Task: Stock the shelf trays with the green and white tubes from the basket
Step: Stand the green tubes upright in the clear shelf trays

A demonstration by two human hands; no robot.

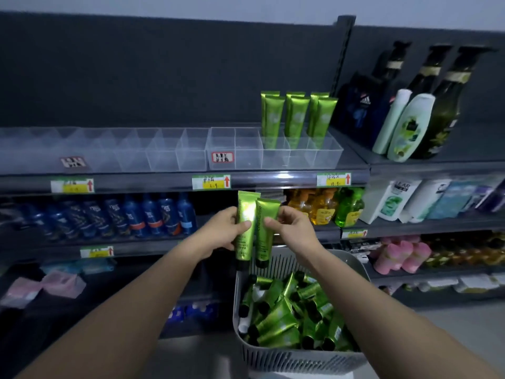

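From the head camera, we have both hands raised in front of the shelving, between the basket (300, 356) below and the clear tray (247, 151) on the top shelf (273, 177). Our left hand (222, 232) grips the left tube (246, 228), with the thumb across its front. Our right hand (291, 228) grips the right tube (266, 233) the same way, and the two tubes touch or nearly touch side by side. Each tube's long axis runs close to vertical, with the dark cap pointing down and the flat crimped end up; the right one leans a little. The tray lies above the hands and farther back, and both hands sit under its span, so we judge neither much nearer. The left hand is below the compartments at the tray's left, which show no tubes. The right hand is below the stocked tubes (296, 116), which stand cap down in the rear compartments at the right. Because the held tubes already point the same way, we think the next move is mostly a lift up and forward, with little turning. The basket, low and just right of the hands, holds a heap of loose tubes (289, 315) lying at all angles.
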